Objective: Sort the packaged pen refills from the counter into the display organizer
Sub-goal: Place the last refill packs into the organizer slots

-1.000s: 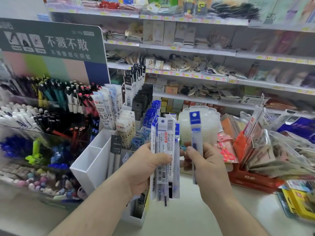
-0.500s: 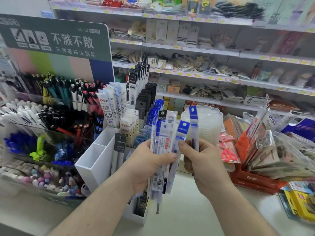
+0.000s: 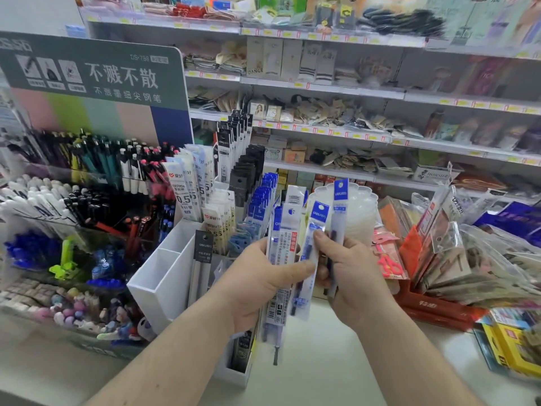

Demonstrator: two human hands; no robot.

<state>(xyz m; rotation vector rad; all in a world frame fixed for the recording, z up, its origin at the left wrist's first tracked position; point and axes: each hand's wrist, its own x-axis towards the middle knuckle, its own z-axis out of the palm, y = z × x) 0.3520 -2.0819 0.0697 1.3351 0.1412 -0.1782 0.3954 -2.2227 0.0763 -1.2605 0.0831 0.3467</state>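
Refill packets (image 3: 282, 253): a fanned bunch held over the counter (image 3: 336, 361), long axes near upright, blue header cards up, pen tips down. I count at least 3 packets in the fan; exact number unclear.

Left hand (image 3: 257, 285) grips the bunch from its left, thumb laid across the front, fingers curled behind.

Right hand (image 3: 351, 276) sits just right of the bunch. Its thumb touches 1 tilted packet (image 3: 310, 253) whose top leans right; its fingers hold a separate upright packet (image 3: 336, 230) standing tallest.

My read: right hand is nearer the loose packets, so it does the pulling.

The organizer (image 3: 172, 276) lies left of and beyond the fingers, slots open upward, rows of blue-headed packets just behind the bunch.
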